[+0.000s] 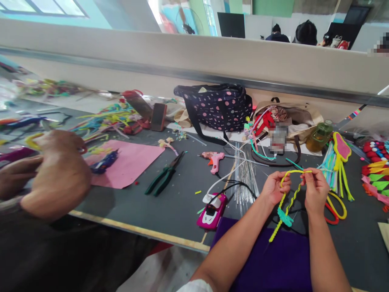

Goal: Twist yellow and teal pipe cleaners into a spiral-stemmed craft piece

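A yellow pipe cleaner (292, 172), bent into a loop with a twisted stem hanging down, is stretched between my two hands. My left hand (276, 187) pinches the loop's left side. The fingertips of my right hand (316, 190) are closed on its upper right end. A turquoise pipe-cleaner piece (285, 217) is wrapped around the twisted lower part, above the purple cloth on my lap. Beneath my right wrist lie scissors with red and yellow handles (336, 207), partly hidden by the hand.
Left of my arms are a magenta power strip (212, 211), a pink glue gun (214, 159), green-handled pliers (165, 173) and thin wires (245, 174). A co-worker's hands (57, 170) work over pink paper (133, 164). Bags (217, 107) and a green bottle (319, 137) stand behind.
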Demonstrator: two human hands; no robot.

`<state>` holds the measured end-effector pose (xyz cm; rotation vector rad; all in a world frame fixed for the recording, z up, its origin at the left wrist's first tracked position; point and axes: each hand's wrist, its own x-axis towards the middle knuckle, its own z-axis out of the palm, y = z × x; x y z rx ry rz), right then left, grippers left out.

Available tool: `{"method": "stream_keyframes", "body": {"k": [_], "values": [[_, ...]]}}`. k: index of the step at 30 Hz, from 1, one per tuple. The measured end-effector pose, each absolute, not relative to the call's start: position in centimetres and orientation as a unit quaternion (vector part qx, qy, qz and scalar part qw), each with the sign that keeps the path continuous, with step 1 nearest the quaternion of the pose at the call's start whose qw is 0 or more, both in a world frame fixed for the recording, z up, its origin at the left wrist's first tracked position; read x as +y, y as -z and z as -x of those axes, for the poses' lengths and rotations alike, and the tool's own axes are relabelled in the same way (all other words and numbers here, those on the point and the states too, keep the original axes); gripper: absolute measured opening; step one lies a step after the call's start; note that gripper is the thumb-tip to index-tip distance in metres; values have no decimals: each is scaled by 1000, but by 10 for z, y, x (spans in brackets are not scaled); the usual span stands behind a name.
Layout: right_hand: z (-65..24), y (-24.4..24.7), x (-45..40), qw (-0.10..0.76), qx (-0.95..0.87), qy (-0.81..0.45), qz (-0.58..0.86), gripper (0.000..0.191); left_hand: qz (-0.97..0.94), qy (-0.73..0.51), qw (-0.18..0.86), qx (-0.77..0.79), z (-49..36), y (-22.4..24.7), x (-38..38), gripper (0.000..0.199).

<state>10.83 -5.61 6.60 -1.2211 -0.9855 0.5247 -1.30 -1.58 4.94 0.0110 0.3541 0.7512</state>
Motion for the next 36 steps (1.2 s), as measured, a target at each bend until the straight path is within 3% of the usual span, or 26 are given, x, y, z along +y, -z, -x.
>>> {"method": "stream_keyframes", "body": {"k": [5, 16, 22, 27, 36], "values": [[-108, -65, -55, 648, -463, -256, 547, 28, -80, -426, 873, 223, 8, -47, -18, 6], [-105, -70, -58, 592, -508, -264, 567, 25, -215, -501, 799, 254, 7, -67, -31, 28], [-102, -71, -59, 655, -419, -265, 571, 26, -264, -470, 807, 241, 5, -72, -40, 35], [-107, -73, -56, 712, -300, -380, 508, 24, -330, -414, 817, 229, 5, -76, -44, 38], [-109, -75, -55, 689, -277, -455, 492, 26, -416, -426, 743, 305, 4, -78, -51, 35]]}}
